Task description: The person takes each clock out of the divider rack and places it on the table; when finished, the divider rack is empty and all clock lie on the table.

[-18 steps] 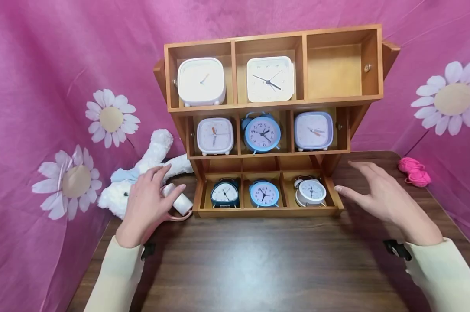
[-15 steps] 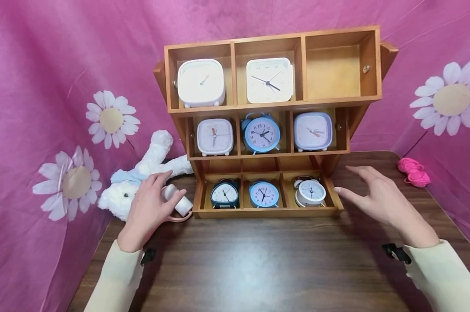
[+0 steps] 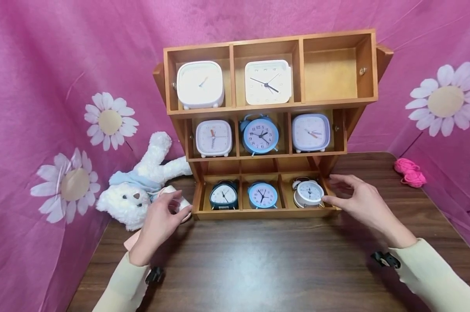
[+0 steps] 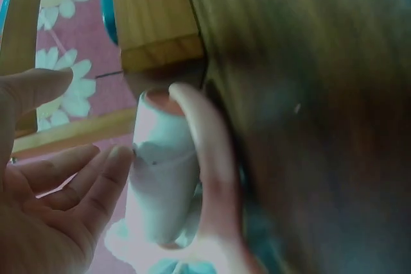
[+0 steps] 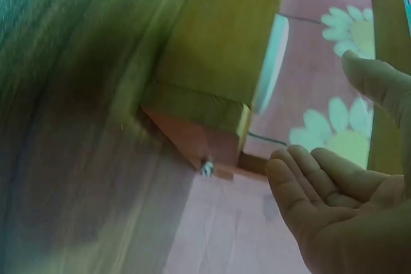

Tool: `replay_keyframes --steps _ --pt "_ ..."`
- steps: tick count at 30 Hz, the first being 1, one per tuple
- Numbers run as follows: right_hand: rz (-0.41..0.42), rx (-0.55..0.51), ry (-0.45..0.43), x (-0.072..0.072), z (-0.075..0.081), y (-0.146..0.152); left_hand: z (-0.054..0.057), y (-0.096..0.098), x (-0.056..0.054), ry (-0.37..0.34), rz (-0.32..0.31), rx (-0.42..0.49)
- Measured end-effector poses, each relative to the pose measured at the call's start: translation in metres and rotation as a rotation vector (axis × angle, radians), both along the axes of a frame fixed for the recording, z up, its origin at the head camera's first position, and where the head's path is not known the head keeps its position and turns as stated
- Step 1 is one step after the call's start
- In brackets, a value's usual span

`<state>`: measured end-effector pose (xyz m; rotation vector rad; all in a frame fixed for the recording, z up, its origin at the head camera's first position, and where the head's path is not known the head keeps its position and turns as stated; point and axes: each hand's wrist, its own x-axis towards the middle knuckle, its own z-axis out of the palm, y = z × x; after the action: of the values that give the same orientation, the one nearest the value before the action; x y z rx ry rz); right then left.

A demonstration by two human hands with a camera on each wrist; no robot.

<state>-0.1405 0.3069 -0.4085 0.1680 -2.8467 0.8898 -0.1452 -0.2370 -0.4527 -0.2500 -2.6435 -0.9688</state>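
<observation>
A three-tier wooden shelf [image 3: 266,213] holds several alarm clocks, among them a white twin-bell clock [image 3: 309,193] at the lower right and a dark green clock [image 3: 224,196] at the lower left. My left hand [image 3: 158,223] hovers with bent, spread fingers over a lint roller [image 4: 164,171], a white roll on a pink handle, beside the shelf's lower left corner. Its fingers hold nothing. My right hand [image 3: 361,206] is at the shelf's lower right end, thumb and fingers apart, thumb tip overlapping the twin-bell clock's edge in the head view.
A white plush bear [image 3: 125,203] with a light blue scarf lies left of the shelf, behind the lint roller. Pink yarn [image 3: 410,172] lies at the back right of the wooden table [image 3: 258,268]. A pink flowered curtain [image 3: 63,52] surrounds the table.
Both hands have moved inward toward the shelf, the left to the right and slightly down, the right to the left. More of the bear's face and the roller's pink handle now shows.
</observation>
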Motion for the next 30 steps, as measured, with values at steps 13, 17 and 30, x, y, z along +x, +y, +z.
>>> replay_keyframes --steps 13,17,30 --pt "0.038 -0.017 0.03 -0.006 -0.02 -0.023 -0.008 0.016 0.017 0.125 -0.019 -0.013" --pt "0.046 -0.001 0.019 -0.01 -0.022 -0.028 0.004 0.03 0.027 0.065 0.005 -0.043" --pt "0.077 0.048 0.04 -0.017 -0.026 -0.043 -0.047 0.01 -0.002 0.062 -0.067 -0.014"
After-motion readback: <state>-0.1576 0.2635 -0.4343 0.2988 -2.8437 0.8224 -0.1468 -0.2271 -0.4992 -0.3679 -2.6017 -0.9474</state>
